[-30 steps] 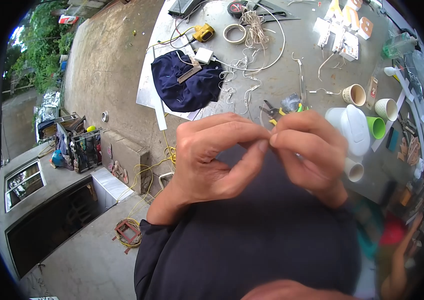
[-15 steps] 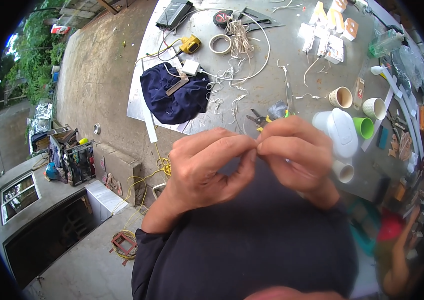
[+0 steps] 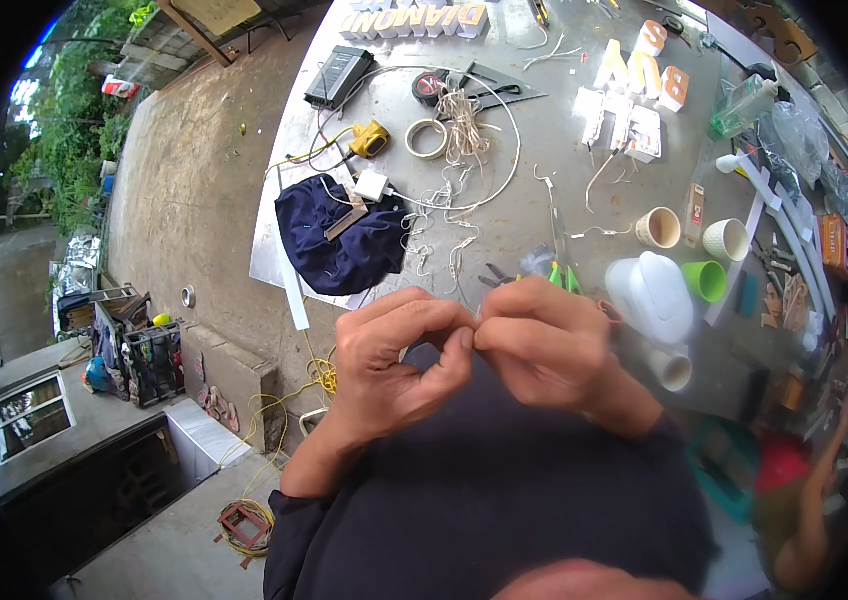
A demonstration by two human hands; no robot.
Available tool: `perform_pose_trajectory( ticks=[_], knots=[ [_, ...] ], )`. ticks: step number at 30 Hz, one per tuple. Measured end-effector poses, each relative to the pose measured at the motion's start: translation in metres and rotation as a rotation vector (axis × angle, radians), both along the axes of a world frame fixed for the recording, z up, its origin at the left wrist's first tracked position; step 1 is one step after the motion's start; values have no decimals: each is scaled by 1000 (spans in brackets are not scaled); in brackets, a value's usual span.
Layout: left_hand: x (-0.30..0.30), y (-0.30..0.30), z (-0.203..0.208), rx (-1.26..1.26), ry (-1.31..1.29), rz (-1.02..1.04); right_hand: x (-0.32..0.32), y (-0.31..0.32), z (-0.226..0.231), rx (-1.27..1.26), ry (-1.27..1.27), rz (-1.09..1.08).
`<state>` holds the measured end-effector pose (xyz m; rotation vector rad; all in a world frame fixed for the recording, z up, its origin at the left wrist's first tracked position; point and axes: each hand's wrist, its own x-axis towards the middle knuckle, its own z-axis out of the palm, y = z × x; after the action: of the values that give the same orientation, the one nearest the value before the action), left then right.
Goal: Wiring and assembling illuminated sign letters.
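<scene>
My left hand (image 3: 394, 365) and my right hand (image 3: 549, 345) meet fingertip to fingertip in front of my dark shirt, near the table's edge. Both are closed in a pinch; whatever lies between the fingertips is too small or hidden to make out. Just beyond the right hand, partly covered by it, lies a hand tool with dark jaws (image 3: 494, 274) and green handles (image 3: 566, 278) close by. Thin white wires with small modules (image 3: 434, 215) run loosely across the metal table (image 3: 584, 225) ahead of the hands.
On the left, a dark blue cloth (image 3: 294, 240) carries a white adapter (image 3: 372, 185). Behind it are a yellow tool battery (image 3: 370, 139), tape roll (image 3: 427, 139) and black power supply (image 3: 339, 76). Cups (image 3: 658, 228) and a white container (image 3: 656, 300) stand right. Another person's arm (image 3: 809, 510) shows lower right.
The view has shifted, so the table's things sit lower and more of its far end shows. My hands stay pinched together, slightly further left in the picture.
</scene>
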<state>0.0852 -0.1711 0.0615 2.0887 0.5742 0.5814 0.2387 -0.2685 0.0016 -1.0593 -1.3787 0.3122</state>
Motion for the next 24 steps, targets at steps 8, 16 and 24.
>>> perform_pose_trajectory(
  ticks=[8,16,24],
  knots=[
    [8,4,-6,180,-78,59,-7,2,2,-9,-45,-154],
    [6,10,-7,103,24,136,-13,5,-14,11,-217,-274],
    [-4,27,-19,100,-27,14,-33,3,-9,-63,-330,-411]
  ],
)
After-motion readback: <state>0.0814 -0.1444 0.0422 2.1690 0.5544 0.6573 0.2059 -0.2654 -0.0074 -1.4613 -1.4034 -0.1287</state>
